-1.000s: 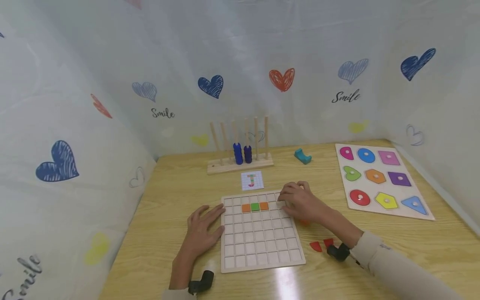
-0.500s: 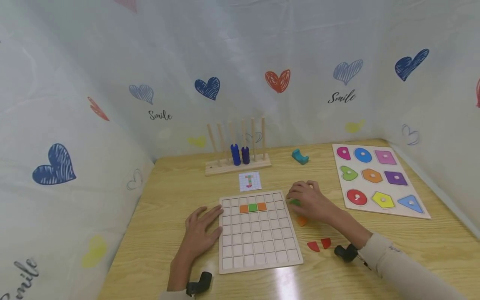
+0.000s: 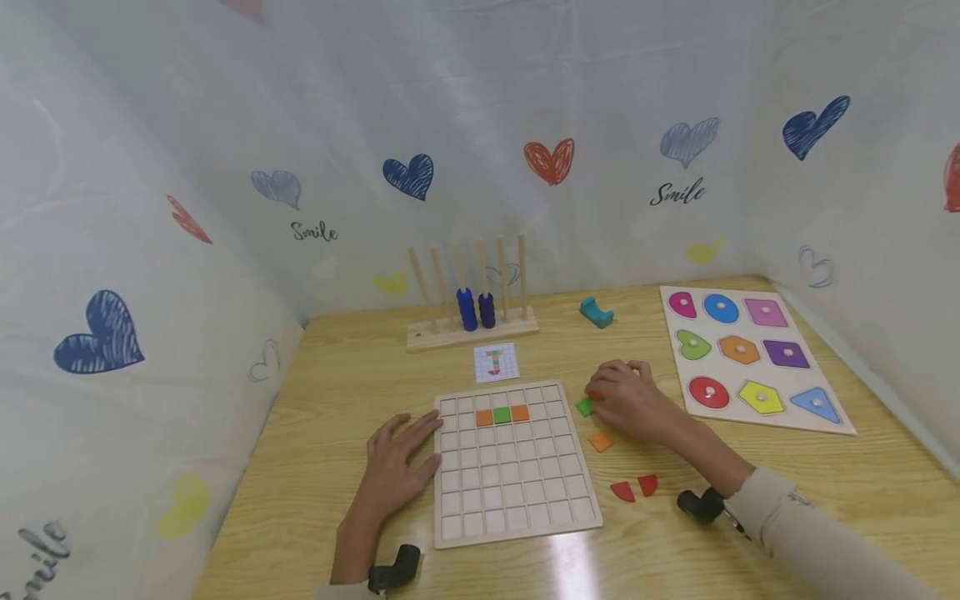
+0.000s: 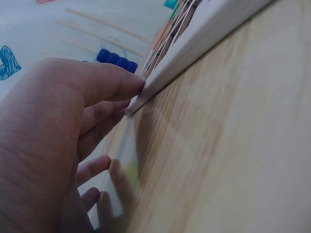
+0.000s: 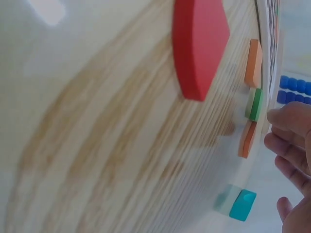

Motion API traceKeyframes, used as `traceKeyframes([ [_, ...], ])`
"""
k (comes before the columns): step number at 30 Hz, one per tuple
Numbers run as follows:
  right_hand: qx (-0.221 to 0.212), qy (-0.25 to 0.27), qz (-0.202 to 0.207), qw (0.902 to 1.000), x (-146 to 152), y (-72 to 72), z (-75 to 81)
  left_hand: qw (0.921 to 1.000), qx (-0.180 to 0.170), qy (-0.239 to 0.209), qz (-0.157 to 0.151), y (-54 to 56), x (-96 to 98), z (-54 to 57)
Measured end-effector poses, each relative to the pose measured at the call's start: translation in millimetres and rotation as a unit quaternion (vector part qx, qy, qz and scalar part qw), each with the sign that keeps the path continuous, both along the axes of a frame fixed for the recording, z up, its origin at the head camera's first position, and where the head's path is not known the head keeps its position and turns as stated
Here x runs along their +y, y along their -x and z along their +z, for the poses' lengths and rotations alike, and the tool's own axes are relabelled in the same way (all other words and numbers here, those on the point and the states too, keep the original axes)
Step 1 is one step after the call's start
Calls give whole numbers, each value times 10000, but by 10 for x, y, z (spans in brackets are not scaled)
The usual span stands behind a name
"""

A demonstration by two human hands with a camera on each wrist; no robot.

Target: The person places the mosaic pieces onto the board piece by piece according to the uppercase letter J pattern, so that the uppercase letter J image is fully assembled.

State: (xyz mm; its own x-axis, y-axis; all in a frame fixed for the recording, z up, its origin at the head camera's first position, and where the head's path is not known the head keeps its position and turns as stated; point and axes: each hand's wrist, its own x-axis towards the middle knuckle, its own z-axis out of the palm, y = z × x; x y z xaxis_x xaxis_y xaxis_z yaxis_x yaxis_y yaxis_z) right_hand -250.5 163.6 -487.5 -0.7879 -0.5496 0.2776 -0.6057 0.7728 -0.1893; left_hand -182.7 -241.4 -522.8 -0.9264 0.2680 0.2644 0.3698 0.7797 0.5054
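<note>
A wooden grid board lies in front of me, with an orange tile, a green tile and another orange tile in its second row. My left hand rests against the board's left edge with fingers spread; the left wrist view shows fingertips touching the rim. Right of the board, my right hand is over a loose green tile and an orange tile partly hidden in the head view. No tile shows between its fingers. Nearer lies another loose orange tile.
Two red quarter-round pieces lie right of the board. Behind it are a card with a J pattern, a peg stand with blue beads, and a teal block. A shape puzzle lies at the right.
The right hand has moved right from the board's upper right corner to the loose tiles, uncovering the green and orange ones. The left hand stays at the board's edge.
</note>
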Motion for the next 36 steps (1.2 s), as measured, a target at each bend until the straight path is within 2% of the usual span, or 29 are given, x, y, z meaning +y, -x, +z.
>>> traceKeyframes([
  [14, -163, -201, -429, 9987, 37, 85, -48, 9999, 36, -97, 11, -9, -59, -64],
  [22, -78, -247, -330, 9991, 80, 92, -73, 9998, 76, -121, -107, -3, -47, -56],
  [36, -22, -306, -271, 9992, 110, 103, -20, 10000, 73, -39, -49, 5, -19, -16],
])
